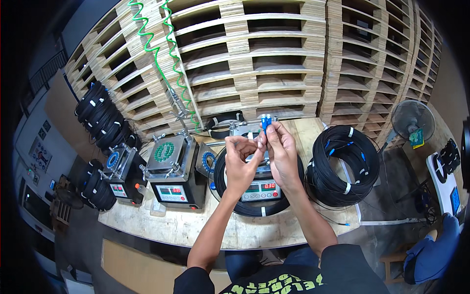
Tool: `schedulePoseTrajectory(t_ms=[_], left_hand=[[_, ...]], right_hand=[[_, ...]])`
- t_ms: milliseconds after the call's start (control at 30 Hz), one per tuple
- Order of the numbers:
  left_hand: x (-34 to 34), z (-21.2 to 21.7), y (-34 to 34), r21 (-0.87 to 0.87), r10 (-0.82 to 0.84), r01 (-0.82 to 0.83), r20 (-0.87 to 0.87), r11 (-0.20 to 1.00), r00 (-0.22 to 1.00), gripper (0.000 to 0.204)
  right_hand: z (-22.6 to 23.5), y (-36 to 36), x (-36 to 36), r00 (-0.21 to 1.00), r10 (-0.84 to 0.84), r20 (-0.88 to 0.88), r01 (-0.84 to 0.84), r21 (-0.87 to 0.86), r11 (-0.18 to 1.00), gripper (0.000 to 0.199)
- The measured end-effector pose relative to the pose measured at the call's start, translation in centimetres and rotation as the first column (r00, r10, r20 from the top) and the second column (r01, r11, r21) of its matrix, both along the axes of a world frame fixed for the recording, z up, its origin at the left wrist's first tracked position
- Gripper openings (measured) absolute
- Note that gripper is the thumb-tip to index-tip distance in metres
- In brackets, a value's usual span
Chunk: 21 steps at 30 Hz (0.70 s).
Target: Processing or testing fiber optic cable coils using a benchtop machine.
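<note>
In front of me, above the workbench, my right hand (280,149) pinches blue fibre-optic connectors (266,122) with pale tips pointing up. My left hand (242,159) is closed just beside it, its fingertips touching the right hand's; what those fingers grip, if anything, is hidden. Below both hands lies a black cable coil (264,211), set around a polishing machine (259,192) with a lit red and green display. My hands and forearms cover part of that machine.
Left on the wooden workbench (196,230) stand a larger polishing machine (171,181) and a smaller one (120,171). A stacked black cable coil (342,166) sits right, near a fan (412,120). Wooden pallets (249,54) rise behind. Part of a person (435,255) shows lower right.
</note>
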<state>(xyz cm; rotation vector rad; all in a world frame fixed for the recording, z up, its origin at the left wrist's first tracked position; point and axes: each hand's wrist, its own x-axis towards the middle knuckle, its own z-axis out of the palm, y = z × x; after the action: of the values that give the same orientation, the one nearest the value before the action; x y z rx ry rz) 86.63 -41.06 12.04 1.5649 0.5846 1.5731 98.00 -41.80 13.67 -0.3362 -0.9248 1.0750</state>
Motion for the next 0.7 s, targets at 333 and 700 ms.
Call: schedulePoseTrajectory(t_ms=[333,700], left_hand=[[-1.1,3.9,0.4,0.074,-0.005,0.023,-0.228,0.997,0.974,0.024],[-1.4,2.4,2.0,-0.087,-0.147,0.139,-0.098,0.987,0.984,0.015]], right_hand=[[-2.4,-0.7,1.9,0.983,-0.133,0.125,0.139,-0.04,0.989,0.025],[-4.3,-1.1,3.1,0.972,-0.014,0.235,0.035,-0.085,0.996,0.021]])
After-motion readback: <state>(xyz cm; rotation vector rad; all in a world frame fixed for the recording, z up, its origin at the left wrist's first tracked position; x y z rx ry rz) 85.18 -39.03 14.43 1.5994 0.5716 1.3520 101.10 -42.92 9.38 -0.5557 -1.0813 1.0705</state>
